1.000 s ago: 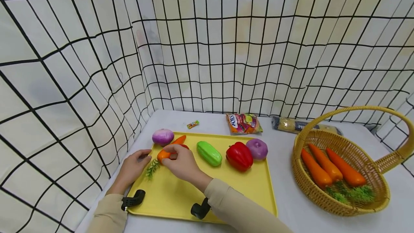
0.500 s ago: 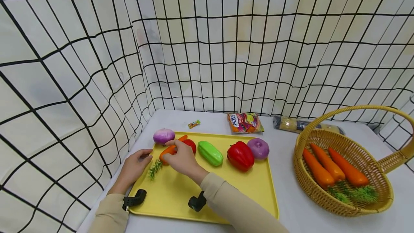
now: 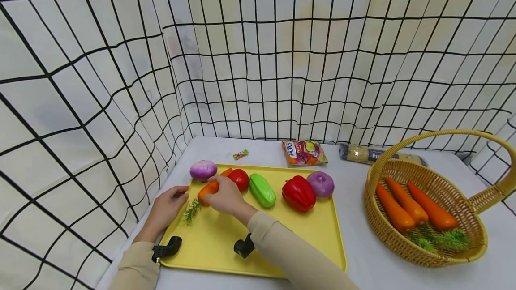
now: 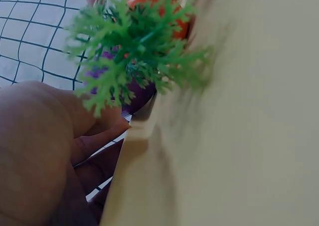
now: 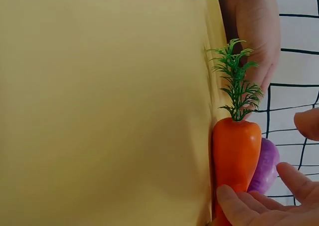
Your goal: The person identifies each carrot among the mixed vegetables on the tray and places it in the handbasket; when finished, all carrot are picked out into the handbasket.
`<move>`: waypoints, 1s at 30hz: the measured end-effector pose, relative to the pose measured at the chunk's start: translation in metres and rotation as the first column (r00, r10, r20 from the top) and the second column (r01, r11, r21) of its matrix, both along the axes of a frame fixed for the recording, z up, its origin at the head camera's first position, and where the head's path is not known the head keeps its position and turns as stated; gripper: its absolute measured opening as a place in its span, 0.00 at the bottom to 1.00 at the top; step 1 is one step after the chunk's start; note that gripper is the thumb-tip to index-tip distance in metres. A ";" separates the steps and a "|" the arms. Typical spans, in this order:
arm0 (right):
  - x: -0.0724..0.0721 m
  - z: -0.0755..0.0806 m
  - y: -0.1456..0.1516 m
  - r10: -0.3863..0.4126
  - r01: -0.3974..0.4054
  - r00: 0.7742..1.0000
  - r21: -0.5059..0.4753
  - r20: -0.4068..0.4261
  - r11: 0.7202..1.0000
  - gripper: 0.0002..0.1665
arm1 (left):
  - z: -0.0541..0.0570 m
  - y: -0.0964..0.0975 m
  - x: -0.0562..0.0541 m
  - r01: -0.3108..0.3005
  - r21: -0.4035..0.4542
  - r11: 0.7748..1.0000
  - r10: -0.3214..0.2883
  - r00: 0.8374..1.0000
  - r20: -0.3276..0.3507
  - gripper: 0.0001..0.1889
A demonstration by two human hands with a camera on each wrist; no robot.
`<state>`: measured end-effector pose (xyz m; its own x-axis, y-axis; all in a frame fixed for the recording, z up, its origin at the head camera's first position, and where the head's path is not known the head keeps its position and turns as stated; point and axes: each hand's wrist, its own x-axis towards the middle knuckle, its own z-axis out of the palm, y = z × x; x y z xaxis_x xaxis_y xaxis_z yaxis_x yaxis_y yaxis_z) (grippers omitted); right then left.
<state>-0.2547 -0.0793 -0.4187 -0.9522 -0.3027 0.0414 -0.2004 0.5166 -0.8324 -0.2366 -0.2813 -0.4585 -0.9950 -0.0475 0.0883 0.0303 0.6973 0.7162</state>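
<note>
My right hand [image 3: 225, 195] reaches over a carrot [image 3: 207, 193] at the left of a yellow tray [image 3: 225, 254]. In the right wrist view a fingertip touches or overlaps the side of the carrot [image 5: 236, 151], while the thumb and another finger stand apart from it. The carrot's green top [image 3: 192, 211] points toward my left hand [image 3: 165, 207]. That hand lies at the tray's left edge with relaxed fingers, close by the leaves [image 4: 134, 46] in the left wrist view. Right of the carrot is a red tomato [image 3: 240, 179], beside a green cucumber-like vegetable [image 3: 262, 190].
A red bell pepper [image 3: 298, 194] and a purple onion [image 3: 320, 184] sit at the tray's right, another onion [image 3: 203, 170] at its far left corner. A wicker basket [image 3: 375, 232] with carrots stands right. Behind are a candy bag [image 3: 305, 152], a small wrapper [image 3: 240, 154] and a long packet [image 3: 363, 154].
The tomato, mostly hidden by my right hand before, has shifted right toward the green vegetable, which has turned slightly. The right hand has edged over the carrot. My left hand stays put.
</note>
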 end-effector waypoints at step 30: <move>-0.002 -0.011 -0.002 -0.023 0.009 0.994 0.130 0.102 0.991 0.20 | 0.004 0.002 0.001 -0.006 -0.001 1.000 0.006 1.000 0.015 0.22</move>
